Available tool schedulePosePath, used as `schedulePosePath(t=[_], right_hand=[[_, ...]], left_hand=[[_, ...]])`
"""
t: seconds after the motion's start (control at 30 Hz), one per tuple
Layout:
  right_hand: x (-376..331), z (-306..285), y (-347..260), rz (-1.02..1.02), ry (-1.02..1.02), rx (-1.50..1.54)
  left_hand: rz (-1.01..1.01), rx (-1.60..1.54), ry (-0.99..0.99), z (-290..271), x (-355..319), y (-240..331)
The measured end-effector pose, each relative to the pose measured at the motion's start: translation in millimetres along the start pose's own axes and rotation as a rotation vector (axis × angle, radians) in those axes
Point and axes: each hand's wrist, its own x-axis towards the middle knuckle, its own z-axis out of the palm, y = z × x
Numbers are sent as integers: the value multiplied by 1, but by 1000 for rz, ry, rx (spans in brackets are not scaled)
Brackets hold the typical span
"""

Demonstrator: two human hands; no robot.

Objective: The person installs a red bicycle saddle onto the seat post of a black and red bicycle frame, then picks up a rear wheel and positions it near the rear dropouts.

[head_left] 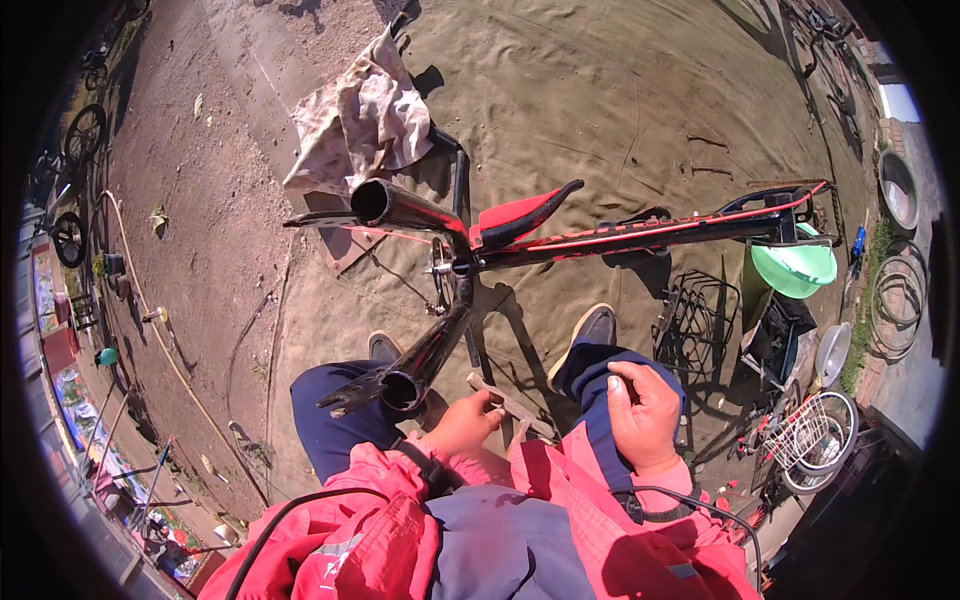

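Observation:
A black and red bicycle frame (620, 238) stands in front of me, with a thick open tube end (403, 391) pointing toward my left leg. A red and black saddle-like part (520, 217) sits near its middle. Close to that lower tube is my left hand (467, 422), its fingers curled in beside a reddish wooden piece (512, 405) between my legs. Whatever is in those fingers, if anything, is hidden. Over my right thigh rests my right hand (645, 415), fingers bent and thumb against them; I cannot see anything inside.
A stained cloth (365, 115) hangs over the frame's far left. On the right are a mint green basin (795, 268), a black wire rack (695, 320), a wheel with a white basket (808, 440) and coiled tyres (900, 300). Brown sheeting (590, 110) covers the ground.

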Motion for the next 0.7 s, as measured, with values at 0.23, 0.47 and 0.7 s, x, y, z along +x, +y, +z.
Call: schedulePosePath(t=[0.23,0.47,0.7], right_hand=[[-1,1,-13,185,-309,-79],[-19,-26,-126,396,-831,-49],[-20,-28,-219,193,-913,-9]], left_hand=[[-132,-391,174,-11,-94,16],[-33,-600,376,-68,-233,66],[-49,-727,500,-127,-323,54]])
